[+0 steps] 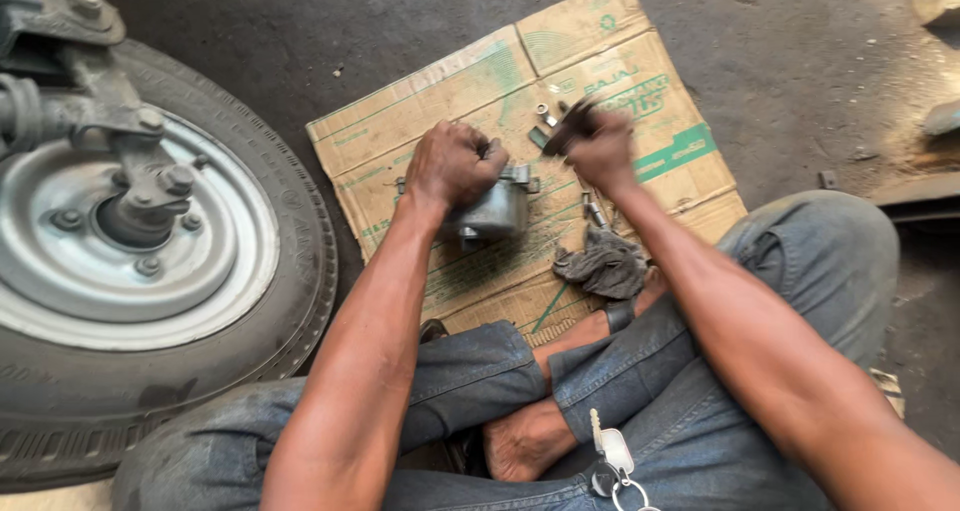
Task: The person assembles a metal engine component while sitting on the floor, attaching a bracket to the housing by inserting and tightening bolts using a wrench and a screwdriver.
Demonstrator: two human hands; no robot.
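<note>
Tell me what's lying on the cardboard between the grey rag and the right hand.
In the head view, small metal bolts lie on the cardboard between the grey rag and the right hand.

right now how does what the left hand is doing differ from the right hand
The left hand is clenched on top of a grey metal housing, while the right hand holds a dark, motion-blurred tool above the cardboard. The left hand looks sharp; the right hand is blurred. Both are over the cardboard.

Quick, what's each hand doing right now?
Left hand: closed, gripping the grey metal housing on the cardboard.
Right hand: closed on a blurred dark tool.
</note>
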